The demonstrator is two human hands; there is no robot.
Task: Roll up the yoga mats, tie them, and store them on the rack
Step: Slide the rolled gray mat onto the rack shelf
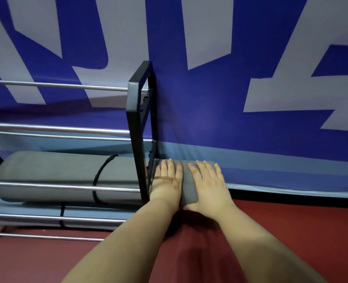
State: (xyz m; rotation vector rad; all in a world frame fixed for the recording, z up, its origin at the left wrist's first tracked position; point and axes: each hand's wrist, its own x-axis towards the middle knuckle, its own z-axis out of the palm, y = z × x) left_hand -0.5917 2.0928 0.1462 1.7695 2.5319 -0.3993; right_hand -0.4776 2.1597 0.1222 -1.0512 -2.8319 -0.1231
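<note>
Here the rolled grey mat (67, 176), tied with a black strap (99, 176), lies on the rack (140, 127). Both grips are released: left hand (167, 180) and right hand (207, 184) press flat on its protruding end. Probably light, soft, springy; best held around the roll's middle.

Both hands, left hand (167, 181) and right hand (208, 183), flat on grey rolled mat (67, 176) end protruding from rack (140, 123).
</note>
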